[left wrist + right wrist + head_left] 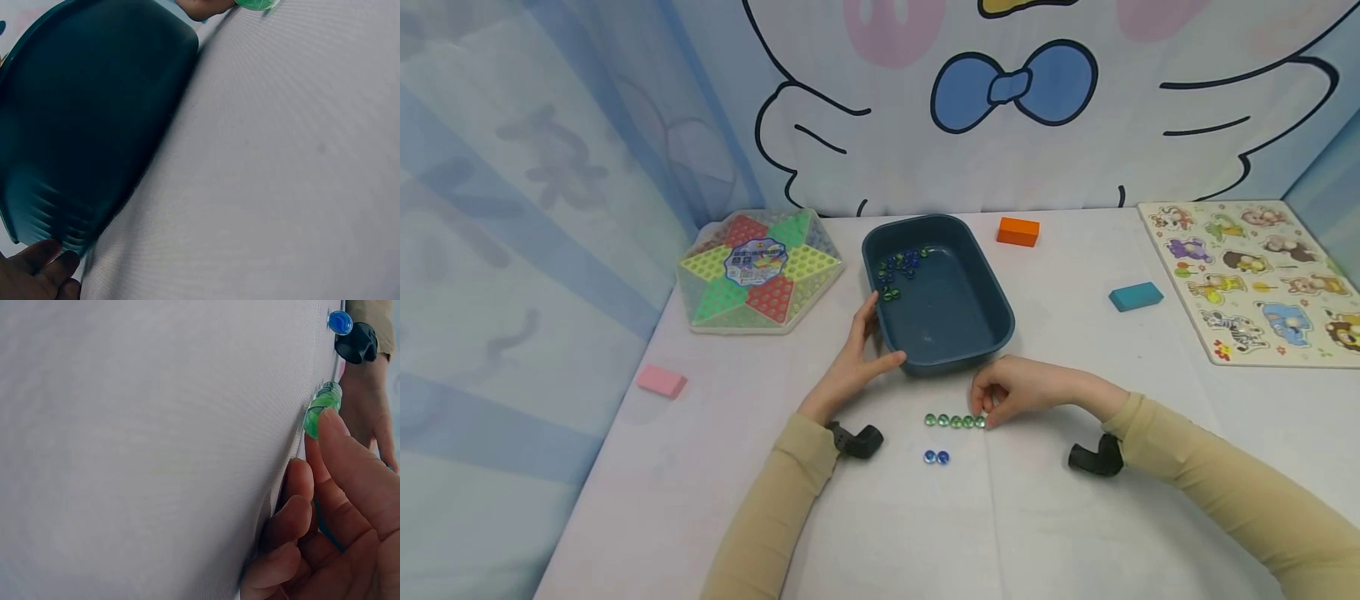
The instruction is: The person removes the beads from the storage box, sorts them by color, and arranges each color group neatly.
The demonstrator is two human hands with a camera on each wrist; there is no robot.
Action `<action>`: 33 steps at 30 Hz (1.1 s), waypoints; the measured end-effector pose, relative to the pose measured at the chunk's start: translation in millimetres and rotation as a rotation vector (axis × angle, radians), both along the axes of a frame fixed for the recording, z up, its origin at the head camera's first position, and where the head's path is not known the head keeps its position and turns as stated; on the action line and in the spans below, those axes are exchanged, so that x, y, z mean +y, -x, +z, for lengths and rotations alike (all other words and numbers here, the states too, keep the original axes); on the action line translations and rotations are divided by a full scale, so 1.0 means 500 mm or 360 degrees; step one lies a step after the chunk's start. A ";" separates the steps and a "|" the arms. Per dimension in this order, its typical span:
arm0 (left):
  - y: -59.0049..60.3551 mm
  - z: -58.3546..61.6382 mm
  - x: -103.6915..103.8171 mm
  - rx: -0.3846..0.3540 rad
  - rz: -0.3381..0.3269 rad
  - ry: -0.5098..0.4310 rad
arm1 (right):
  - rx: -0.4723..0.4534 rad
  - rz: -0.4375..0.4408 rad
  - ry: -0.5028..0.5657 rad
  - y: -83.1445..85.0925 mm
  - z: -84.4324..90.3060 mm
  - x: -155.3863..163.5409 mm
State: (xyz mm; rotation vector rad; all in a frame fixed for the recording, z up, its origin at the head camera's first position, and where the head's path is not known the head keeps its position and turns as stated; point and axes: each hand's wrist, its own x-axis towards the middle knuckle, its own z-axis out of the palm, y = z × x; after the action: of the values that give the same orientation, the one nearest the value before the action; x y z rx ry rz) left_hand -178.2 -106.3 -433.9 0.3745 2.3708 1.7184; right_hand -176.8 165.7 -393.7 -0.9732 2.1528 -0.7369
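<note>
R hand (1011,392) sits centre-low in the head view, fingertips (331,425) curled onto the right-end marble of the green marble row (955,421), touching it on the tablecloth (1075,533); pinch vs. just a touch, can't tell. Two blue marbles (936,457) lie just below the row, apart from it. L hand (859,358) w/ fingers wrapped round the near-left corner of the blue tub (992,321), centre frame; more marbles in the tub's upper-left corner. Checkers board (758,268) at left, animal puzzle (1255,279) at right.
</note>
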 end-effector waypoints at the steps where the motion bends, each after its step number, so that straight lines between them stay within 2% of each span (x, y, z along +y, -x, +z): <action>1: 0.000 0.001 0.000 -0.0005 -0.0002 0.0003 | 0.0003 0.0001 0.0001 0.000 0.000 0.000; 4: -0.002 0.010 -0.001 -0.0029 -0.0010 0.0000 | 0.0002 -0.0002 -0.0006 0.000 0.000 -0.001; 9: -0.018 0.047 0.002 -0.0034 -0.0048 -0.0035 | 0.0011 -0.0005 -0.0014 0.000 0.002 -0.001; 10: -0.018 0.048 0.002 -0.0037 -0.0048 -0.0039 | 0.0008 -0.0006 -0.0014 0.001 0.002 -0.001; 11: -0.018 0.047 0.002 -0.0035 -0.0046 -0.0036 | 0.0008 -0.0005 -0.0014 0.001 0.003 -0.001; 17: 0.000 0.006 -0.001 -0.0005 0.0000 -0.0004 | 0.0005 0.0015 -0.0023 0.002 0.007 0.000; 21: 0.001 -0.001 -0.002 0.0037 -0.0002 -0.0018 | 0.0023 0.0054 -0.0093 0.004 0.019 0.002; 22: -0.002 0.007 -0.001 0.0026 -0.0009 -0.0021 | 0.0028 0.0070 -0.0109 0.006 0.024 0.003; 24: -0.006 0.016 -0.001 0.0017 -0.0017 -0.0021 | 0.0026 0.0089 -0.0163 0.008 0.037 0.003; 28: -0.004 0.014 -0.001 0.0001 -0.0014 -0.0018 | 0.0002 0.0171 -0.0230 0.015 0.070 -0.005; 29: -0.001 0.005 -0.002 0.0018 -0.0011 -0.0017 | -0.0009 0.0199 -0.0243 0.016 0.081 -0.010; 30: 0.003 -0.005 -0.002 0.0030 -0.0007 -0.0021 | -0.0021 0.0238 -0.0240 0.018 0.091 -0.014; 33: 0.002 -0.004 -0.001 0.0026 -0.0008 -0.0015 | -0.0059 0.0344 -0.0178 0.026 0.127 -0.030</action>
State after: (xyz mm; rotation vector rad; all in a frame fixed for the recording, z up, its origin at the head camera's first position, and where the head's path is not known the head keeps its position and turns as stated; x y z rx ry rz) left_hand -179.2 -107.0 -435.9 0.3976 2.3720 1.7311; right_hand -189.8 150.9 -330.2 -1.1024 1.9954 -0.5208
